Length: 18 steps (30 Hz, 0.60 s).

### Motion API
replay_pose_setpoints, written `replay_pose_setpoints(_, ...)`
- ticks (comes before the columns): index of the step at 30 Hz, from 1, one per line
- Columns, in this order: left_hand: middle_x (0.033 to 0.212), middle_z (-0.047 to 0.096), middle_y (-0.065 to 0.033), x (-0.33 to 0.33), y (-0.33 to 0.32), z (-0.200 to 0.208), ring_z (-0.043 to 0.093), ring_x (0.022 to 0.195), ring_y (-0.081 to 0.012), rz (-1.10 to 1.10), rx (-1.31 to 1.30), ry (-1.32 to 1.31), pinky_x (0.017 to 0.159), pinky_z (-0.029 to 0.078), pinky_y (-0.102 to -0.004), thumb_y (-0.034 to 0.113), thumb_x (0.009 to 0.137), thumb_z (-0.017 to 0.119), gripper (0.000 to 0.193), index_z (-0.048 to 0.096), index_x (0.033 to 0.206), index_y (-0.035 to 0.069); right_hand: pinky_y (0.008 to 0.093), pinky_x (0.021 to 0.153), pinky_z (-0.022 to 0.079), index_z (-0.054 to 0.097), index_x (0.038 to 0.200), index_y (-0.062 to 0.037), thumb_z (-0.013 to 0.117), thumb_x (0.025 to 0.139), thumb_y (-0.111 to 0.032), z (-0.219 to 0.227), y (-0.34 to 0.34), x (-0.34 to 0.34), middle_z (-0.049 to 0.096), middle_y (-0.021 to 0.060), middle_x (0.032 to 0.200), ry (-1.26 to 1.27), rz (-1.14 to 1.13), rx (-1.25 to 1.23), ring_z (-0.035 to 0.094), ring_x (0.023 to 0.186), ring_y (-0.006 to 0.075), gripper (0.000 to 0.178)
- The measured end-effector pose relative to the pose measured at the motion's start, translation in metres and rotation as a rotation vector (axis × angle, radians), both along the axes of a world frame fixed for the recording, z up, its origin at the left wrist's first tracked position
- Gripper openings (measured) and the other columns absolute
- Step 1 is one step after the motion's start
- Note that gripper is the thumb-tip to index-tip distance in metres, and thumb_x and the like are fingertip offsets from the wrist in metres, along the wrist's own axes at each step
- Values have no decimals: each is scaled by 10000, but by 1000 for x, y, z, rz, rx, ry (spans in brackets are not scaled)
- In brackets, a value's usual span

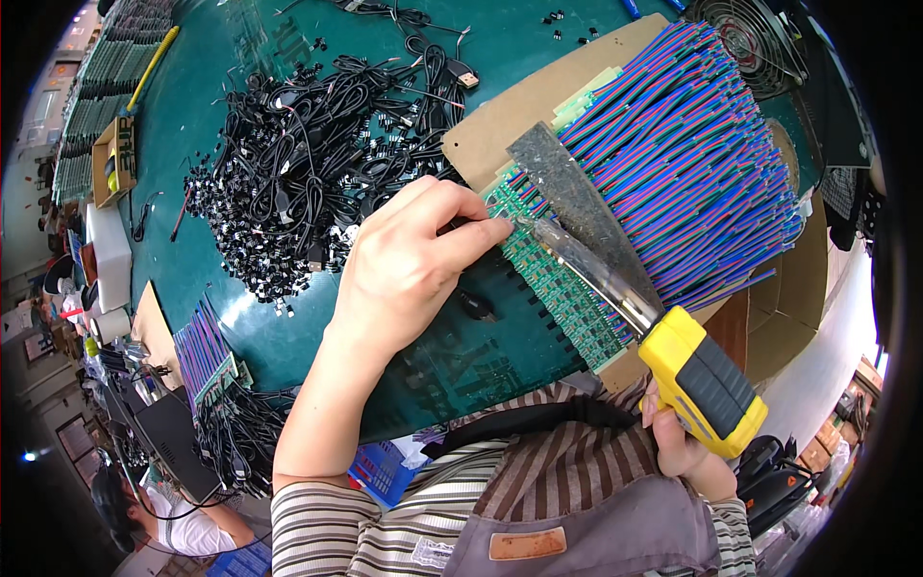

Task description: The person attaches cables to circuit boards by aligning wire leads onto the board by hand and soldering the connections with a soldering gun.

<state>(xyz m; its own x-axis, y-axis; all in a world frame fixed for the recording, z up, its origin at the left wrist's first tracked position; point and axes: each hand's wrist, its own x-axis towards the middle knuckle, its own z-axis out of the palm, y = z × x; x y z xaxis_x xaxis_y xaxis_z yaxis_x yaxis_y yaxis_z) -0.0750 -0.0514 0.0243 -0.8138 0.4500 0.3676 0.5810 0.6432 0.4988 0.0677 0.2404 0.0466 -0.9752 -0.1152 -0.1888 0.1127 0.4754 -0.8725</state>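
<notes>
My left hand (404, 255) is closed in a pinch at the far left end of a row of small green circuit boards (562, 298); what its fingertips hold is too small to make out. A yellow and black soldering gun (707, 385) is gripped in my right hand (673, 438). Its metal barrel slants up and left over the boards, with the tip close to my left fingertips. Bundled blue, red and green wires (683, 154) run from the boards toward the right. Across them lies a flat dark metal bar (582, 207). Beneath is a brown cardboard sheet (500, 125).
Coiled black cables with small connectors (308, 154) are heaped on the green mat (192, 96). More wired boards (207, 356) sit at the left edge. A round fan grille (755, 43) stands far right. Another person (183, 510) is at lower left.
</notes>
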Motion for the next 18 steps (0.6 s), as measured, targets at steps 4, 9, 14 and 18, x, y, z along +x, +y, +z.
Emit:
replay_pose_setpoints(4, 829, 644, -35, 1, -1, 0, 628, 745, -199, 10, -2, -7, 589, 493, -301, -51, 640, 672, 311, 756, 894, 106, 380, 691, 525, 689, 948, -15, 647, 713, -183, -13, 12, 15, 650, 137, 884, -84, -50, -21, 639, 762, 325, 291)
replay_pose_setpoints(9, 833, 645, -34, 1, 1, 0, 628, 748, -199, 10, 0, -12, 593, 493, -300, -54, 642, 671, 314, 757, 894, 111, 289, 621, 465, 438, 1277, 5, 538, 976, -481, -41, 13, 51, 504, 115, 1174, -180, -514, -651, 493, 697, 122, 581)
replay_pose_setpoints(14, 836, 650, -37, 1, 0, 0, 632, 750, -205, 12, 0, -25, 606, 501, -312, -55, 643, 678, 309, 754, 897, 103, 269, 611, 464, 394, 1370, 10, 555, 952, -522, -45, 16, 52, 469, 130, 1342, -259, -591, -713, 493, 690, 99, 695)
replay_pose_setpoints(18, 835, 645, -56, 3, 4, 2, 628, 742, -224, 38, 2, -20, 624, 505, -325, -50, 689, 707, 231, 728, 889, 64, 268, 601, 463, 389, 1384, 2, 542, 951, -535, -40, 14, 46, 448, 135, 1392, -239, -419, -678, 496, 679, 97, 706)
